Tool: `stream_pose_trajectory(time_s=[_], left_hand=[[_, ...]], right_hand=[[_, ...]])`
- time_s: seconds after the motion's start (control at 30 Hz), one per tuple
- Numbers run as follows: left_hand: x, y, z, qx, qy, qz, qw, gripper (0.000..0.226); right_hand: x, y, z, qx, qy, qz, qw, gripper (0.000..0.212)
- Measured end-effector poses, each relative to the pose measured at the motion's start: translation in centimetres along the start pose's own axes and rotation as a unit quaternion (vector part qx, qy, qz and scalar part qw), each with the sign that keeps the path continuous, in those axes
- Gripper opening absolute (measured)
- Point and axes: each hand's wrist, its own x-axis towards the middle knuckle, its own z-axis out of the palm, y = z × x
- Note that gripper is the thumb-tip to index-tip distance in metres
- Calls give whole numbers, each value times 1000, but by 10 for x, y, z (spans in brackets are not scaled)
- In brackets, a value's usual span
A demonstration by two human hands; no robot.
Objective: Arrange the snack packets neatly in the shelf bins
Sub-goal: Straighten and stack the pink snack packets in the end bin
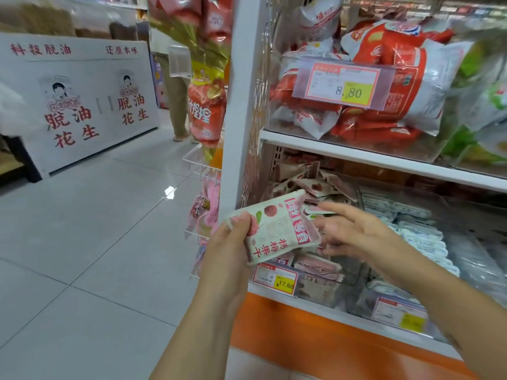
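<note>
My left hand [233, 239] grips one white-and-pink snack packet [277, 226] at its lower-left edge, tilted, in front of the lower shelf bin [321, 290]. My right hand [351, 231] hovers just beside the packet, fingers [327, 207] spread wide, holding nothing

Bin [323, 290] open in front (packets [307, 185] heaped behind), shelf [384, 157] above.

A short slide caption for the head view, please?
Left hand holds a packet at the lower bin; right hand open beside it.
</note>
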Motion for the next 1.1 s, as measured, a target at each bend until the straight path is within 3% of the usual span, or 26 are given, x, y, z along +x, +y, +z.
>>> stream_pose_trajectory(time_s=[0.07,0.13,0.2,0.3,0.37,0.47,0.6,0.7,0.83,0.97,1.0,1.1], left_hand=[[-1,-4,11,44,-43,-3,998,23],[0,-6,18,79,-68,22,994,22],[5,-6,17,163,-30,91,982,19],[15,-2,10,268,64,192,942,21],[22,-4,8,302,73,210,927,18],[28,-12,11,350,58,205,912,19],[32,-18,12,357,31,189,914,19],[35,-19,10,361,22,187,913,20],[40,-21,5,375,11,173,911,19],[40,-24,4,395,6,179,901,18],[39,-25,5,399,5,178,900,18],[37,-28,14,425,-13,180,887,19]], right_hand=[[-5,-1,5,25,-8,-9,1000,37],[-4,-2,4,-5,46,-33,998,16],[-3,-1,-9,-35,145,-69,986,14],[1,0,-30,-205,235,-81,947,16],[9,3,-31,-360,194,-43,912,16],[31,9,-25,-572,52,-18,818,28],[62,23,-25,-629,-131,52,765,26],[75,34,-23,-648,-182,77,736,29],[67,27,-35,-574,-146,55,804,34],[15,21,-42,-345,76,-23,935,21],[1,24,-40,-277,144,-48,949,18],[-27,50,-37,-137,287,-71,945,20]])
